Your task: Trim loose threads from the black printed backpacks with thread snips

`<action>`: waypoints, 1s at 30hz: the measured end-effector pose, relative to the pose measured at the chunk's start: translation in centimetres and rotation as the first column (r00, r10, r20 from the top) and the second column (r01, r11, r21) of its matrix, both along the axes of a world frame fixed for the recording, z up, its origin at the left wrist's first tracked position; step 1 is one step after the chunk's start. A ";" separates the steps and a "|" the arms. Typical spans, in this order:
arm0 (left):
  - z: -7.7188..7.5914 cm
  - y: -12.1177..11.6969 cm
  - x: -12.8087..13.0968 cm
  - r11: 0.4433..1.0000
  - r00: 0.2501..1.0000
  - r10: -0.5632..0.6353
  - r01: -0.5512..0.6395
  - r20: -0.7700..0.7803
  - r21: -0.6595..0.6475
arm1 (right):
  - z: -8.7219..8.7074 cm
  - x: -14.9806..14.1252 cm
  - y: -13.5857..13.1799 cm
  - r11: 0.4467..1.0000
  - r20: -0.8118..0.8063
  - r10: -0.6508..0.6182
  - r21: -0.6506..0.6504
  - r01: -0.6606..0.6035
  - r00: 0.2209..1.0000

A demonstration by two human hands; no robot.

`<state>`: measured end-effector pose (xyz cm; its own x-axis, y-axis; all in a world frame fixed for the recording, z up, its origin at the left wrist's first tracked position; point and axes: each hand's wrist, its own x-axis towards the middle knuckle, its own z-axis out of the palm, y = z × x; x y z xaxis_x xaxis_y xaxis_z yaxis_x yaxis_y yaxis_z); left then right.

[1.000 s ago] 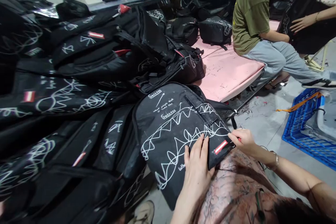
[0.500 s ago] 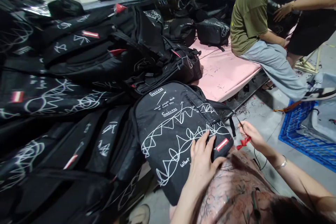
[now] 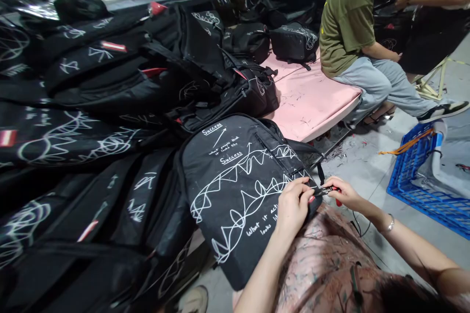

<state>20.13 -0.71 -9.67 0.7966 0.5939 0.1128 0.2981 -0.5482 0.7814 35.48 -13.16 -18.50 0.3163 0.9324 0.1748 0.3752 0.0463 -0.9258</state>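
A black backpack (image 3: 235, 181) with white scribble print and the word "Success" lies across my lap. At its right edge my left hand (image 3: 293, 205) is closed, pinching the bag's corner near its red label. My right hand (image 3: 343, 194) is closed on a small red-handled thread snipper (image 3: 326, 189), whose tip points left and meets my left fingertips at the bag's edge.
Several more black backpacks (image 3: 91, 107) are piled to the left and behind. A pink padded bench (image 3: 312, 102) stands beyond, and a person in a green shirt (image 3: 348, 14) sits on it. A blue plastic crate (image 3: 422, 176) rests on the grey floor at right.
My left hand went from lying flat on the bag to pinching its right edge. My right hand brought the red snipper back in to the bag's corner. The label is now covered.
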 end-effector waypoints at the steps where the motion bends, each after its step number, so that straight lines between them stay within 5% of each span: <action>1: 0.0 0.0 0.0 1.000 1.000 0.004 -0.004 0.002 -0.003 | 0.3 0.0 0.3 1.000 0.032 0.029 0.005 -0.029 0.999; 9: 0.2 0.2 -0.3 0.993 0.990 0.114 -0.113 0.080 -0.018 | 1.0 0.3 0.9 0.997 0.168 -0.033 0.069 0.021 0.985; 12: 0.7 0.9 -2.1 0.973 0.977 0.196 -0.204 0.083 0.106 | 0.7 0.7 0.1 0.994 0.190 -0.046 0.106 0.026 0.981; 19: 0.8 -0.1 -6.5 0.964 0.981 0.154 -0.124 -0.115 0.234 | 1.4 1.6 0.0 0.987 0.407 0.018 0.138 -0.081 0.913; 24: 0.5 -1.8 -6.4 0.924 0.934 0.300 -0.233 -0.196 0.304 | 2.0 1.7 0.6 0.986 0.481 0.068 0.103 -0.133 0.874; 30: 0.0 -2.0 -5.9 0.944 0.926 0.299 -0.254 -0.229 0.209 | 2.5 1.8 0.9 0.977 0.524 0.086 0.123 -0.175 0.847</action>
